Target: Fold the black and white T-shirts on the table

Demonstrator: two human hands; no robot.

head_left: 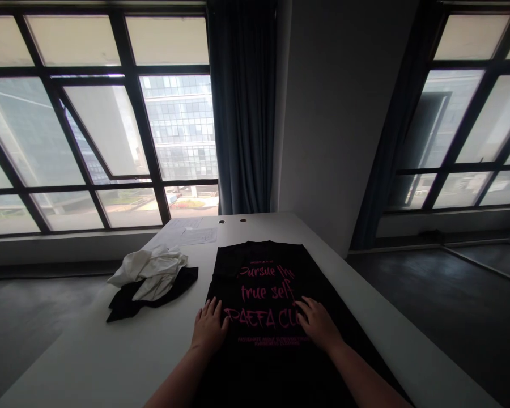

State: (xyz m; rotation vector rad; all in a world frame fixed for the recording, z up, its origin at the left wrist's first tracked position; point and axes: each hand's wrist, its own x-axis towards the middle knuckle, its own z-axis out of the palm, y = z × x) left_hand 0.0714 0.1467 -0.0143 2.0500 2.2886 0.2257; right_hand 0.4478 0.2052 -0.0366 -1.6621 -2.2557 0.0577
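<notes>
A black T-shirt (259,362) with pink lettering lies spread on the white table (153,357), its neckline toward the far end. Its sides look folded inward near the top, and its lower part runs out of view at the bottom. My left hand (211,324) rests at the shirt's left edge, fingers stretched out and slightly apart. On the right side of the print lies my right hand (318,322), palm down with its fingers spread, covering the end of a line of letters. Neither hand grips anything.
Left of the shirt, a crumpled white cloth (153,266) lies over a black cloth (130,300) near the table's left edge. Papers (198,234) lie at the far end, beside two round holes. Beyond stand windows, a dark blue curtain (246,113) and a grey pillar (327,113).
</notes>
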